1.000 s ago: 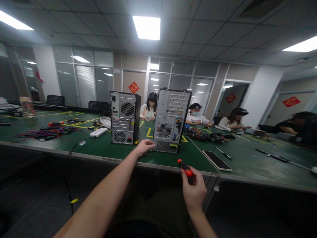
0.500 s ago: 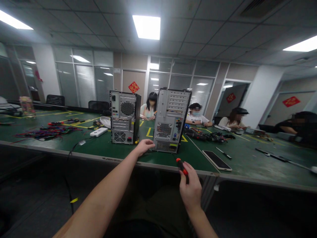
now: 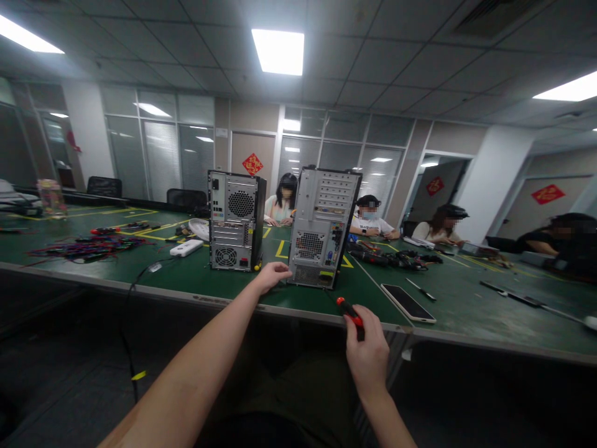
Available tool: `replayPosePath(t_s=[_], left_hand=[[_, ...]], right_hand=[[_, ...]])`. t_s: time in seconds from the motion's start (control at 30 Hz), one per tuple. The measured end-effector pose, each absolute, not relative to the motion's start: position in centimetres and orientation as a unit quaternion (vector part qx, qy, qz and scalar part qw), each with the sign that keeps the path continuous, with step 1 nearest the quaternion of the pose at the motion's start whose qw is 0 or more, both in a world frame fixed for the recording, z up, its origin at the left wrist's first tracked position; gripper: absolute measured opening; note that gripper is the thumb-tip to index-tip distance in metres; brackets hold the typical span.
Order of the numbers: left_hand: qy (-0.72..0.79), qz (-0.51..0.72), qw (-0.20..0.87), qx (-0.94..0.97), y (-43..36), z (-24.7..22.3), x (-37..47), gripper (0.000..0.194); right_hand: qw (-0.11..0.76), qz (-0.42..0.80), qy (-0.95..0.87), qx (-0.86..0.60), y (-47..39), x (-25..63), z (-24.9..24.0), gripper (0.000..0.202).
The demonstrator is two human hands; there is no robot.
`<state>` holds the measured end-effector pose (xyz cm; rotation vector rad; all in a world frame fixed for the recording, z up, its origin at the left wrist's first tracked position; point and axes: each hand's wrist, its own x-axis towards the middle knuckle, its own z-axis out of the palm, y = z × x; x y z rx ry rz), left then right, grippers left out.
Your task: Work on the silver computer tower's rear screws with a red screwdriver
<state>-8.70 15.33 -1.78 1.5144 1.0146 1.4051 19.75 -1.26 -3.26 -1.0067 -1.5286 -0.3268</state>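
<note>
At the lower left corner of the larger computer tower (image 3: 305, 218), my left hand (image 3: 272, 276) has its fingers bent and close together. The fingertips are by the case edge; whether they touch it or pinch something small, I cannot tell. My right hand (image 3: 369, 342) is closed around a red and black screwdriver (image 3: 347, 310) in front of the table edge. Its thin shaft points up and left toward the tower's lower right, with a gap between. The tower stands upright, its rear panel of slots, ports and vents facing me. A smaller computer tower (image 3: 233, 224) stands to its left.
A phone (image 3: 408, 303) and a thin tool (image 3: 420, 289) lie on the green table to the right. Bundled black cables (image 3: 392, 256) are behind them. Tangled wires (image 3: 86, 247) and a white power strip (image 3: 186, 247) lie left. Several people sit across the table.
My right hand has moved slightly right and down with the screwdriver, away from the larger tower. My left hand and both towers stay in place.
</note>
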Motion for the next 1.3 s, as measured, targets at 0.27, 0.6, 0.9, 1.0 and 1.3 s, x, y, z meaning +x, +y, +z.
replayPosePath(t_s=[0.27,0.6,0.9,1.0,1.3], left_hand=[[0.409,0.558,0.396,0.604,15.0,-1.5,-8.5,0.042],[0.406,0.558,0.398,0.605,14.5,-1.2,-8.5,0.041],[0.41,0.555,0.404,0.6,14.7,-1.2,-8.5,0.043],[0.406,0.554,0.407,0.602,14.7,-1.2,-8.5,0.042],[0.4,0.563,0.402,0.601,14.9,-1.4,-8.4,0.043]], right_hand=[[0.579,-0.143,-0.683,-0.422,-1.8,18.7,-4.3,0.035],[0.624,-0.104,-0.614,-0.471,-2.1,19.0,-4.7,0.042],[0.612,-0.163,-0.658,-0.407,-1.9,19.2,-4.9,0.03],[0.6,-0.183,-0.666,-0.404,-1.8,19.2,-4.9,0.031],[0.579,-0.195,-0.672,-0.418,-2.2,19.0,-4.4,0.033]])
